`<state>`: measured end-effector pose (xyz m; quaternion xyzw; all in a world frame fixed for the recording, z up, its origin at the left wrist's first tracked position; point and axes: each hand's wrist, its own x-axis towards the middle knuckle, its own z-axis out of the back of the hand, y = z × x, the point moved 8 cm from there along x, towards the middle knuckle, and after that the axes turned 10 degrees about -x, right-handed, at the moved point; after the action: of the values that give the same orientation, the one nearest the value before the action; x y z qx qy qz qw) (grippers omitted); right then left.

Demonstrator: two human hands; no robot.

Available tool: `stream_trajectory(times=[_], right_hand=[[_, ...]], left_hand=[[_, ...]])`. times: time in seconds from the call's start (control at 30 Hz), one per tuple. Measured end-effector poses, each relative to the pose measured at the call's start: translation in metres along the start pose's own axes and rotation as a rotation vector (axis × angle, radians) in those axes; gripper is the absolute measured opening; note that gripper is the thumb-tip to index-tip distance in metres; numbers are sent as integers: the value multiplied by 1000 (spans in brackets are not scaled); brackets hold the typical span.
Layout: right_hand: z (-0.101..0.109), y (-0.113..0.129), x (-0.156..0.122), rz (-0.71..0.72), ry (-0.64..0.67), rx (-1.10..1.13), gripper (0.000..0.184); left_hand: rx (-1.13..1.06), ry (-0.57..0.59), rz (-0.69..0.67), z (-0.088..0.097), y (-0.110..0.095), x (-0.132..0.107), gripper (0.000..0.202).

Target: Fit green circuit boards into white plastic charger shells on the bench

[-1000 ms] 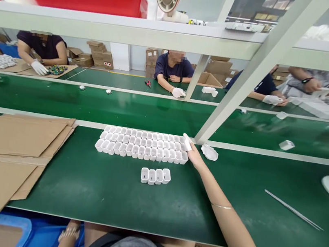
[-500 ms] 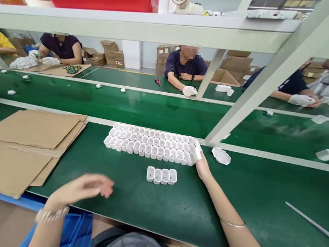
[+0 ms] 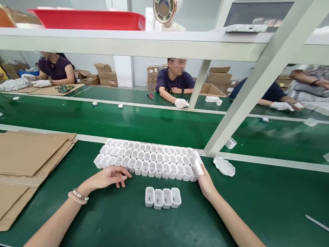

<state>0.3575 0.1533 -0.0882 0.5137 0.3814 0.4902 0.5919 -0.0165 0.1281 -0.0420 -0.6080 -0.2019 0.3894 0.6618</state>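
Three rows of small white plastic cups stand side by side on the green worktop, open ends up. My right hand lies stretched along the right end of the rows, with white coverings on its fingers, and touches the end cups. My left hand hovers by the front row towards its left end, fingers apart and slightly bent, holding nothing; I cannot tell whether it touches the cups. In front of the rows, a short line of similar cups stands apart, each with a small dark mark inside.
Flat cardboard sheets lie at the left. A crumpled white piece and a metal strip lie at the right. A slanted post rises behind my right hand. Across the green conveyor sit several co-workers, some in white gloves.
My left hand has moved forward and right, from above the near worktop to the front row of cups. My right hand stays at the right end. The camera view has tilted up.
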Motion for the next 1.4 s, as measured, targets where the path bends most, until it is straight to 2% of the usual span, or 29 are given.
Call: stream_trajectory(times=[0.3,0.43,0.57,0.87,1.13,1.4], right_hand=[[-2,3,-2,-33,-14,44,66],[-1,5,-3,-22,-26,44,64],[-2,6,-2,-1,-16,54,62],[-4,9,-4,-26,10,52,71],[-3,11,-4,18,-6,16,71],[-3,11,-5,18,-8,36,67]], left_hand=[[-39,-16,10,-1,3,0,41],[-54,25,22,-17,-1,1,44],[-49,69,-3,-30,-5,4,39],[41,61,-12,-31,-6,5,37],[91,46,-25,-34,-10,4,36],[82,91,-35,-46,-16,4,38]])
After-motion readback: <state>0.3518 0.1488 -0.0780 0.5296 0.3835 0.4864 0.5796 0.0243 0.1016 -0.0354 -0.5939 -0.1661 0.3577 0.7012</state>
